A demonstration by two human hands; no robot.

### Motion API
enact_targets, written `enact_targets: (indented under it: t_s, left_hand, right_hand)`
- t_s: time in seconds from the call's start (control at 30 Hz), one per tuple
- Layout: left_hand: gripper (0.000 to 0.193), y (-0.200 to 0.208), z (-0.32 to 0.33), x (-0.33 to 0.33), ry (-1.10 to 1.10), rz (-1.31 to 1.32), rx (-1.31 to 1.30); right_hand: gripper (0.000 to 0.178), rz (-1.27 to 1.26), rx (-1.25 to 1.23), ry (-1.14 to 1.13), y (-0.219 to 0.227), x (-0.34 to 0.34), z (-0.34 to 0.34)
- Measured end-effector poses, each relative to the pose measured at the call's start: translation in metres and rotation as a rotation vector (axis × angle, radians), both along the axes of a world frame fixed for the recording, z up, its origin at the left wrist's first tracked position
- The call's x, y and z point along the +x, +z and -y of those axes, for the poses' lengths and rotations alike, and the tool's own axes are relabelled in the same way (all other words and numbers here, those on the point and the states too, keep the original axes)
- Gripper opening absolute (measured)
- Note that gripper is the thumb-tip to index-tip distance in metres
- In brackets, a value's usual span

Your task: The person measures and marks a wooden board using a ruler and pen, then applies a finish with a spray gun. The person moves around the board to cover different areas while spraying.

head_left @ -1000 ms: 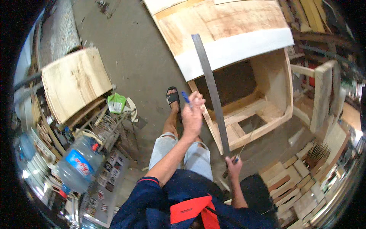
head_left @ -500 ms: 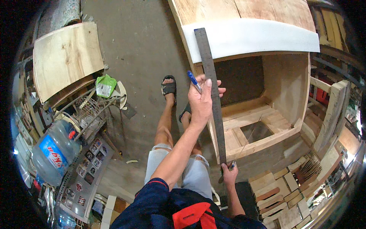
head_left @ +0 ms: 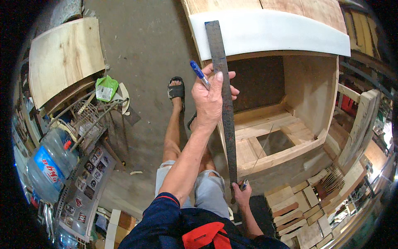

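Note:
A long dark metal ruler (head_left: pixel 224 91) slants over the left edge of an open wooden cabinet (head_left: pixel 311 79). My left hand (head_left: pixel 209 97) is closed round the ruler's upper half, thumb on its face. A blue pen (head_left: pixel 200 74) sticks out between the fingers of that hand. Near the ruler's lower end, my right hand (head_left: pixel 242 193) pinches its edge. A small shiny item (head_left: pixel 245 183) also shows in the right hand, too small to name. The ruler's far end overlaps a white foam sheet (head_left: pixel 269 32) draped along the cabinet.
Wooden boards (head_left: pixel 66 60) lie stacked at the far left. A big clear water bottle (head_left: pixel 52 164) and a wire rack (head_left: pixel 89 110) with a green packet (head_left: pixel 106 88) stand below them. Cut wood pieces (head_left: pixel 296 211) are piled at the lower right, near a wooden frame (head_left: pixel 358 124).
Both hands and the ruler have shifted slightly left in view, the left hand also upward. The surroundings at left have shifted left too. Both grips stay the same.

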State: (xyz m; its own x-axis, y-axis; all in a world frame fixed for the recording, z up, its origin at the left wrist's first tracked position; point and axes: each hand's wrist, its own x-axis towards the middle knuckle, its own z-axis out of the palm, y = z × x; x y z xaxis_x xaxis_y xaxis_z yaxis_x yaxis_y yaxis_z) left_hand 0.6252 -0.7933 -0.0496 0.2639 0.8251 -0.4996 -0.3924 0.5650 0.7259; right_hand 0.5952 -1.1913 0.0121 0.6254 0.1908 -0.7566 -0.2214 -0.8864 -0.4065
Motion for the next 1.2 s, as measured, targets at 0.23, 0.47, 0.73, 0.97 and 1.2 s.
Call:
enact_targets:
  t_s: [0.23, 0.47, 0.73, 0.97, 1.2]
  left_hand:
    - [0.031, 0.010, -0.004, 0.002, 0.054, -0.011, -0.037]
    - [0.029, 0.015, -0.012, 0.001, 0.089, -0.028, -0.054]
    - [0.029, 0.016, -0.014, 0.001, 0.092, -0.002, -0.085]
    - [0.032, 0.014, -0.008, 0.003, 0.102, -0.008, -0.066]
    - [0.032, 0.012, -0.004, 0.002, 0.101, -0.046, -0.072]
  right_hand:
    - [0.029, 0.007, 0.012, 0.031, 0.007, 0.009, -0.012]
    - [0.026, -0.039, 0.080, -0.005, 0.006, 0.018, -0.020]
    - [0.024, -0.054, 0.091, -0.001, -0.003, 0.024, -0.018]
    - [0.021, 0.025, 0.100, 0.042, -0.012, 0.027, -0.018]
    - [0.018, 0.235, 0.082, 0.134, -0.010, 0.066, -0.060]
